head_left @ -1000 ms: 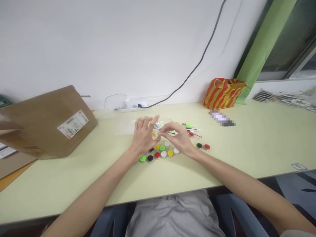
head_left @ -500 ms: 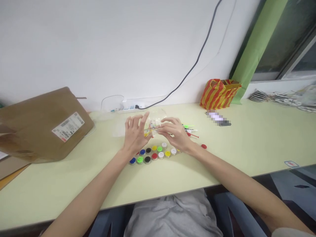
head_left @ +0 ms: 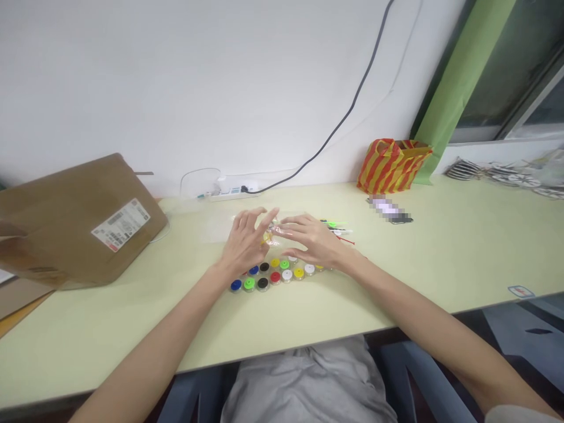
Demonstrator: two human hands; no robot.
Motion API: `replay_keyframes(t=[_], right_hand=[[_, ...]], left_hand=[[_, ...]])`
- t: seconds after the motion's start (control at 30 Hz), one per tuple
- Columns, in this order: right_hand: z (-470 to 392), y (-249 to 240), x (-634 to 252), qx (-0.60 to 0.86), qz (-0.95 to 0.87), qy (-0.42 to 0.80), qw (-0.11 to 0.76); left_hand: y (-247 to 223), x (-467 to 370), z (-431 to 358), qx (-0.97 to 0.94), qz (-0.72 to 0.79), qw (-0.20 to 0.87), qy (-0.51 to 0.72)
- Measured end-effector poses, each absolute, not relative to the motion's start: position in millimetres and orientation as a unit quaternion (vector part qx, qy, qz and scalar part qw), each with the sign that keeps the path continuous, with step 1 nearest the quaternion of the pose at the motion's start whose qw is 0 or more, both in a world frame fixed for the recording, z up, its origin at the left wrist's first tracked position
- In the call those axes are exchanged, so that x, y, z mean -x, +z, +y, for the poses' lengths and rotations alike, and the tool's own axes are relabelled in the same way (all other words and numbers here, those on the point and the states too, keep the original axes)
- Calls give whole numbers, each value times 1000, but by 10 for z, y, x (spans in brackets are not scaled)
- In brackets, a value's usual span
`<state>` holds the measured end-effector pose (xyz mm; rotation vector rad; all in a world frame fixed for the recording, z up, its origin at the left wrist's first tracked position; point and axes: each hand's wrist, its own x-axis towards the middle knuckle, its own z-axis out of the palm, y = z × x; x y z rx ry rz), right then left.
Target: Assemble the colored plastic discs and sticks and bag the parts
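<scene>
Left hand (head_left: 244, 242) was at clear plastic (head_left: 276, 239), grip undeterminable. Right hand (head_left: 315, 239), at plastic's three o'clock: grip spread, thumb apart. Capped containers (head_left: 287, 275) lay at six o'clock.

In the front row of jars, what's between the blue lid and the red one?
Head view: a green lid beside the blue lid, then a black lid beside the red lid.
</scene>
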<state>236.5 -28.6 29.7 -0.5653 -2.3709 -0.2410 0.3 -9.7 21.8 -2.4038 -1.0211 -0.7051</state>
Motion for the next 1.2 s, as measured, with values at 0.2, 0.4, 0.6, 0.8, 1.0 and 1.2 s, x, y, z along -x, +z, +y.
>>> replay_keyframes(t=[0.2, 0.4, 0.6, 0.8, 1.0, 1.2], right_hand=[[-322, 321, -2358, 259, -919, -128, 267], [-228, 353, -2440, 277, -895, -124, 327], [288, 225, -3025, 488, -777, -110, 382], [599, 47, -3564, 615, -750, -1, 244], [681, -60, -3583, 642, -741, 10, 196], [776, -163, -3593, 658, -731, 46, 176]], left_hand=[[228, -59, -135, 872, -370, 212, -239], [257, 1, -75, 857, -407, 214, -233], [258, 104, -11, 834, -435, 212, -265], [216, 90, 12, 830, -435, 205, -283], [173, 72, 35, 836, -419, 206, -289], [200, 66, 20, 844, -408, 224, -268]])
